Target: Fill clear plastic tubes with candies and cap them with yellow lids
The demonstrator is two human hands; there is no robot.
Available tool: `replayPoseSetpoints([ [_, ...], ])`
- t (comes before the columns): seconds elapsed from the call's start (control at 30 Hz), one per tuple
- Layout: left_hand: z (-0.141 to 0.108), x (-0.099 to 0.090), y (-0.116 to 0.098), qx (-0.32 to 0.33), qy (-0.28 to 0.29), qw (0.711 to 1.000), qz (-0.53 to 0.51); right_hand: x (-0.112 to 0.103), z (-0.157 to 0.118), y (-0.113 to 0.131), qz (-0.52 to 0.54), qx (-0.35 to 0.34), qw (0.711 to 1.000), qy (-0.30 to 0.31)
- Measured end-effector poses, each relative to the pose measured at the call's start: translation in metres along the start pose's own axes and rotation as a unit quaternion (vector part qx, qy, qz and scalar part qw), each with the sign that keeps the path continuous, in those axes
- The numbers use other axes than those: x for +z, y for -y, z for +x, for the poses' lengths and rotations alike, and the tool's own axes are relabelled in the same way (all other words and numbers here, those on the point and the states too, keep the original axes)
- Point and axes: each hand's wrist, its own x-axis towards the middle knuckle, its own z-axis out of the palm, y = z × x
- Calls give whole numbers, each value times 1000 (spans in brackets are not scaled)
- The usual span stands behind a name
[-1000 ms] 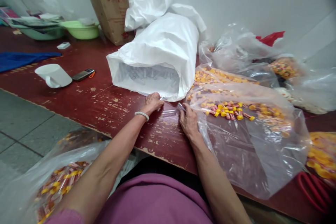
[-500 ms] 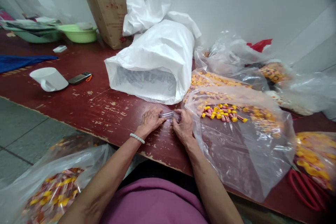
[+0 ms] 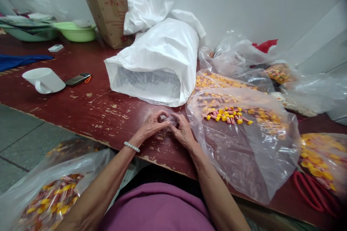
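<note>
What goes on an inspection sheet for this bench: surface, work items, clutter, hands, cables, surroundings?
Surface: dark-red painted table, paint chipped.
Work items: small clear plastic tubes; open white plastic sack, more tubes inside.
Clutter: white round mug beside black rectangular handheld device; clear plastic bag with small yellow-and-red pieces.
Hands: left hand and right hand together at the tubes; exact grip unclear.
Cables: nothing seen.
Surroundings: brown cardboard box, grey tiled floor.

Workshop-like room: scuffed table (image 3: 89,110), bulk sack (image 3: 168,50), cardboard box (image 3: 112,14).

A worn red table (image 3: 76,110) carries a mug (image 3: 46,78), black gadget (image 3: 78,79), blue cloth (image 3: 21,61), box (image 3: 111,14), two basins (image 3: 77,34), white sack (image 3: 170,50) and plastic bags (image 3: 271,173)
</note>
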Motion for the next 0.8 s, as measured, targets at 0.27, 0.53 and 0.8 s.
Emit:
replayPoseSetpoints([
  [0.27, -3, 8, 12, 41, 116, 987, -101, 3, -3, -9, -50, -14, 997, 51],
  [0.53, -8, 24, 14, 44, 15, 997, -57, -2, -22, 20, -47, 62, 995, 61],
  [0.8, -15, 28, 7, 16, -82, 995, -53, -26, -33, 63, -62, 20, 996, 59],
])
